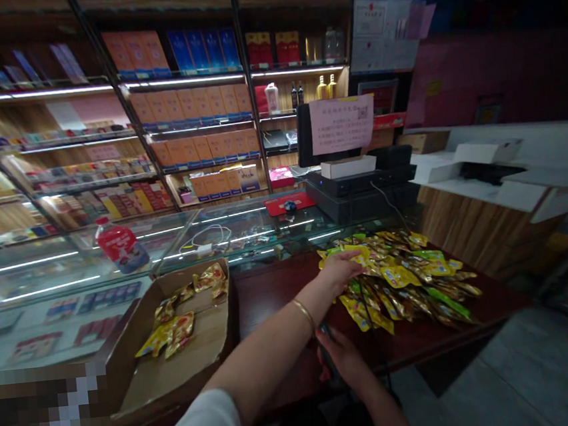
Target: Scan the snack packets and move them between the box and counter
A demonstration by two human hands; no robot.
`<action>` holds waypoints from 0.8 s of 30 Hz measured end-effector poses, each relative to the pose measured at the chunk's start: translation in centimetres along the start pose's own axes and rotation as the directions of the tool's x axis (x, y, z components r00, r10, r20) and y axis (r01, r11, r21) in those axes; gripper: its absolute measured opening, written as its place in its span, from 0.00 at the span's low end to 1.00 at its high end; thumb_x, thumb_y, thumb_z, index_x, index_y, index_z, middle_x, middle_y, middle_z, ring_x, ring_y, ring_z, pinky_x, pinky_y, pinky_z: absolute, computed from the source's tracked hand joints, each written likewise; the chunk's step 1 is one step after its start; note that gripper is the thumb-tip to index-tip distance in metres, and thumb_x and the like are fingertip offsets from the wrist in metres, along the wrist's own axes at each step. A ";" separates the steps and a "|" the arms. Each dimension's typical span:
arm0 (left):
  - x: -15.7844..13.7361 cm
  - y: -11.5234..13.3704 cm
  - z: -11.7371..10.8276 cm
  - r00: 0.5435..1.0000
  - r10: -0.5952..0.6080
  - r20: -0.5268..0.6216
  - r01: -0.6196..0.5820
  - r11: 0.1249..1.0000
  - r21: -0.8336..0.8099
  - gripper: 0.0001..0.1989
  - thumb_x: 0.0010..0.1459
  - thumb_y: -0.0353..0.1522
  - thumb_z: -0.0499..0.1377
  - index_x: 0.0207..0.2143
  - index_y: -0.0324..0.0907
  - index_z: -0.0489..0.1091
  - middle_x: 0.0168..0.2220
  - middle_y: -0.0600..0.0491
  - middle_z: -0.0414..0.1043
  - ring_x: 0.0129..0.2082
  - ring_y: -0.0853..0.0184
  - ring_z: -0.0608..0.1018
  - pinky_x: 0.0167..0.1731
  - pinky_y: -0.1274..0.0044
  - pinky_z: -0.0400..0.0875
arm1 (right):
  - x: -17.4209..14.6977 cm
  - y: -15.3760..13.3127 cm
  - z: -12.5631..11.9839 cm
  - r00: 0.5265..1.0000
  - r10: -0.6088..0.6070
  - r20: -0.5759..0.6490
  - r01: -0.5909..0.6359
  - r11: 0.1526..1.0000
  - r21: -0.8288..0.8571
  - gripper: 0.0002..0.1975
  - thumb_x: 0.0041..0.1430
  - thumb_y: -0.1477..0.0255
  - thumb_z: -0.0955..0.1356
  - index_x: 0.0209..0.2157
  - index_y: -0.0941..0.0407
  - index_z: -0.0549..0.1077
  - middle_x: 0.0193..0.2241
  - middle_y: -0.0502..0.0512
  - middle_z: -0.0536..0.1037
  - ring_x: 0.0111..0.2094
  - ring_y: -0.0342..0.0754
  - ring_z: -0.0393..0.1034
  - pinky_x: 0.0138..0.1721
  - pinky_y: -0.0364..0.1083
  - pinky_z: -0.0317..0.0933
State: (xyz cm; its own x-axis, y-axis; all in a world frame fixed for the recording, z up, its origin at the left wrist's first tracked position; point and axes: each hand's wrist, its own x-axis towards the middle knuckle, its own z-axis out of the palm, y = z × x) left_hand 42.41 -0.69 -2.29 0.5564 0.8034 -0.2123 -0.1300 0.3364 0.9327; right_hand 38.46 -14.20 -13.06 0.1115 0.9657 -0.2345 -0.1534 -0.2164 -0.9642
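My left hand (341,273), with a gold bangle at the wrist, reaches across to the near-left side of a heap of yellow, gold and green snack packets (400,275). Its fingers are closed at a yellow packet (357,254); the fingertips are partly hidden. Below it, close to the table's front edge, my right hand (346,361) is wrapped around a dark handheld device (324,333), mostly covered by the hand. A black cord (366,305) runs over the packets near it. To the left, an open cardboard box (179,377) holds several gold and yellow packets (180,333).
Behind the dark red table (267,301) runs a glass display counter (235,228) with a red-labelled bottle (120,244) on it. A monitor (304,137) bearing a paper notice stands above a black cash drawer (363,195). Shelves of boxed goods (198,104) line the wall.
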 end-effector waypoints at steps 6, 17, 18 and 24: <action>7.3 0.6 4.6 0.997 0.003 -0.075 -0.001 1.000 0.031 0.22 0.47 0.17 0.62 0.47 0.33 0.76 0.34 0.48 0.76 0.29 0.71 0.78 0.35 0.79 0.77 | -0.1 0.5 -0.4 1.000 -0.010 0.001 0.010 1.000 -0.005 0.29 0.50 0.39 0.65 0.31 0.52 0.66 0.17 0.41 0.68 0.13 0.40 0.62 0.18 0.42 0.62; -8.8 9.2 -22.9 0.850 0.431 -0.303 0.148 0.357 0.922 0.19 0.59 0.26 0.55 0.51 0.42 0.76 0.42 0.50 0.81 0.41 0.65 0.80 0.45 0.75 0.73 | -1.0 0.5 -0.7 0.998 0.020 0.060 -0.014 0.996 -0.090 0.23 0.53 0.46 0.67 0.34 0.53 0.69 0.18 0.40 0.70 0.14 0.41 0.65 0.18 0.42 0.64; -10.4 10.0 -25.6 0.836 0.438 -0.329 0.198 0.318 0.927 0.19 0.58 0.25 0.55 0.50 0.40 0.77 0.43 0.47 0.80 0.44 0.62 0.79 0.48 0.73 0.72 | -1.0 0.4 -0.5 0.998 0.024 0.055 -0.019 0.996 -0.092 0.23 0.53 0.47 0.67 0.33 0.53 0.69 0.17 0.40 0.70 0.14 0.42 0.65 0.18 0.42 0.64; -13.8 7.7 -32.1 0.871 0.388 -0.301 0.273 0.126 0.954 0.23 0.44 0.21 0.63 0.46 0.40 0.78 0.48 0.42 0.78 0.50 0.56 0.77 0.54 0.72 0.66 | -0.8 0.3 0.0 0.998 0.058 0.009 -0.057 0.993 -0.100 0.21 0.53 0.48 0.67 0.32 0.53 0.70 0.17 0.40 0.70 0.13 0.42 0.66 0.17 0.42 0.63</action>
State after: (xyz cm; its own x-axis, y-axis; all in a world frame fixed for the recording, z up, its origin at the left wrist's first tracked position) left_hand 7.43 6.58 -1.53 0.1875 0.9782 0.0896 0.9181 -0.2069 0.3380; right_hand 38.30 -15.04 -13.17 0.0935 0.9529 -0.2887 -0.0602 -0.2840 -0.9569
